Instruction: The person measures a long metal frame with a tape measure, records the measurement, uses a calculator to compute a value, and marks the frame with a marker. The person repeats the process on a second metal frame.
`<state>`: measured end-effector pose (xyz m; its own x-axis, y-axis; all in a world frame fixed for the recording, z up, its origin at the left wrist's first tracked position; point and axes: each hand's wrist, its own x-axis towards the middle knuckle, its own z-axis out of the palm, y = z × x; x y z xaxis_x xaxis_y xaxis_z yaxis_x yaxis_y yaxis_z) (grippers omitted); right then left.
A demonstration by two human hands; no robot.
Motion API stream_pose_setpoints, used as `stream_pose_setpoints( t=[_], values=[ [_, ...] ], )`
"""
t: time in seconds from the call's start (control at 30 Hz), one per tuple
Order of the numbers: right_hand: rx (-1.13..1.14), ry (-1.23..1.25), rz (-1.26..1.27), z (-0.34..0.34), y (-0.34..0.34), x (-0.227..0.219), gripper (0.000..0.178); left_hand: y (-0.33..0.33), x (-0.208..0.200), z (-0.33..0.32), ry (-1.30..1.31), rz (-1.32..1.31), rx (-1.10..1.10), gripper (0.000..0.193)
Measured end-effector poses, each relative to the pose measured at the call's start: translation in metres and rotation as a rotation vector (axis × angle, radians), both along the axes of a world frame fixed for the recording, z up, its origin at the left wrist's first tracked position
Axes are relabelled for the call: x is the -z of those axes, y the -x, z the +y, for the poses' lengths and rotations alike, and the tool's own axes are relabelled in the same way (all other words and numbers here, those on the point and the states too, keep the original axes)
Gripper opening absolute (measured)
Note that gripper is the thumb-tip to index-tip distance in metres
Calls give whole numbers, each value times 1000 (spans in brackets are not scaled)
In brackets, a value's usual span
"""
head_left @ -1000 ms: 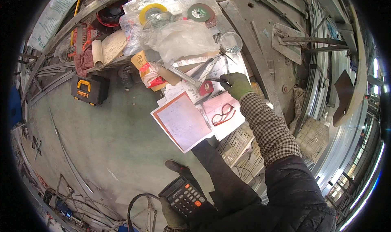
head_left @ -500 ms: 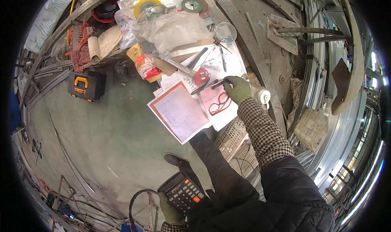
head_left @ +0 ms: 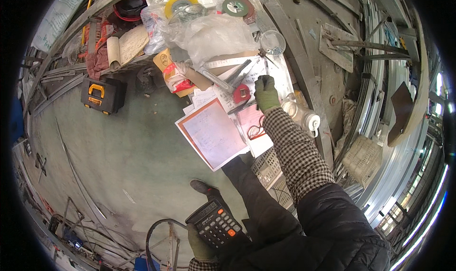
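My left hand (head_left: 201, 245), in a green glove, grips a black desk calculator (head_left: 216, 224) with orange keys low in the view. My right hand (head_left: 267, 94), gloved too, is over the papers on the table, its fingers curled; what they hold, if anything, is hidden. A slim pen (head_left: 267, 67) lies at its fingertips, partly covered by them. Just left of this hand sits a red tape measure (head_left: 242, 93). Below it are red-framed glasses (head_left: 257, 129) on a pink sheet (head_left: 249, 117). An orange-bordered sheet (head_left: 212, 134) overhangs the near table edge.
A clear plastic bag (head_left: 216, 35), yellow tape roll (head_left: 181, 5) and cutting discs (head_left: 236, 7) cover the table's far part. A clear jar with a white lid (head_left: 311, 121) stands right of my wrist. A black toolbox (head_left: 102, 96) sits on the floor; metal profiles (head_left: 403, 142) line the right.
My right hand has moved up and away from the glasses, to the pen on the papers. The view has shifted slightly. My left hand still holds the calculator.
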<state>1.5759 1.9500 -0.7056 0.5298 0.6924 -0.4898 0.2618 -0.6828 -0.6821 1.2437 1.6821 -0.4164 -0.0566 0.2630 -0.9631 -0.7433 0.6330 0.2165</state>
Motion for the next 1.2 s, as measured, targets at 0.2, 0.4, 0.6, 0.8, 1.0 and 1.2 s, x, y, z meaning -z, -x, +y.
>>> stream_pose_setpoints(
  t=[0.2, 0.4, 0.6, 0.8, 1.0, 1.2],
  values=[
    [-304, 218, -134, 9, 14, -9, 52, -13, -21, 20, 64, -109, -130, 70],
    [-450, 300, -355, 8, 25, -25, 66, -7, -20, 1, 39, 24, -96, 70],
    [-441, 303, -389, -6, 23, -24, 72, -2, -21, -23, 14, 28, -133, 72],
    [-510, 306, -408, 2, 32, -34, 63, 5, -21, -45, 26, 39, -182, 73],
    [-543, 407, -422, -37, 43, -50, 53, 14, -24, -80, -119, 21, -189, 71],
    [-673, 358, -239, -107, 47, -37, 49, 29, -35, -113, -126, 43, -270, 74]
  ],
)
